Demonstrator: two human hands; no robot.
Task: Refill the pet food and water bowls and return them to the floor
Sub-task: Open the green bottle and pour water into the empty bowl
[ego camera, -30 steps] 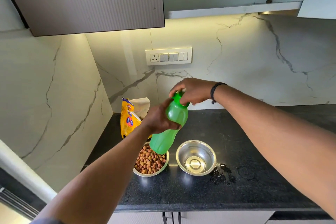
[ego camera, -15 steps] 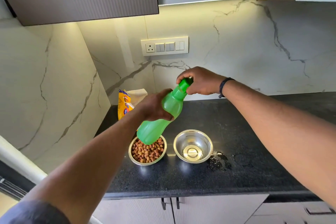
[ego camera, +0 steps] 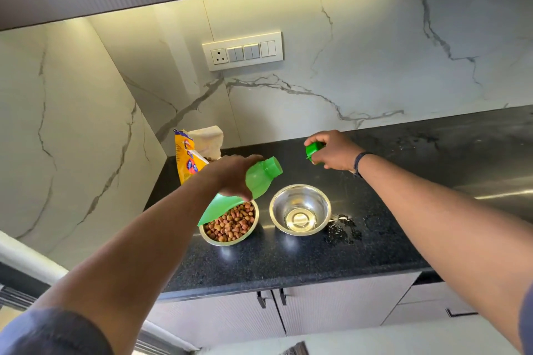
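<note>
My left hand (ego camera: pixel 233 174) grips a green plastic bottle (ego camera: pixel 256 181) around its middle, tilted with its open neck pointing up and to the right, above two steel bowls. The left steel bowl (ego camera: pixel 229 225) holds brown kibble; the bottle's base hangs over it. The right steel bowl (ego camera: pixel 300 209) holds a little clear water at the bottom. My right hand (ego camera: pixel 334 153) holds the bottle's green cap (ego camera: pixel 313 150) off to the right, above the counter behind the water bowl.
Both bowls stand on a black granite counter (ego camera: pixel 288 262) near its front edge. A yellow pet food bag (ego camera: pixel 189 158) stands open in the back left corner. Spilled water drops (ego camera: pixel 343 229) lie right of the water bowl. Cabinet doors with handles sit below.
My right hand has taken the cap off the bottle and moved it away to the right. The bottle has tilted lower, towards the bowls.
</note>
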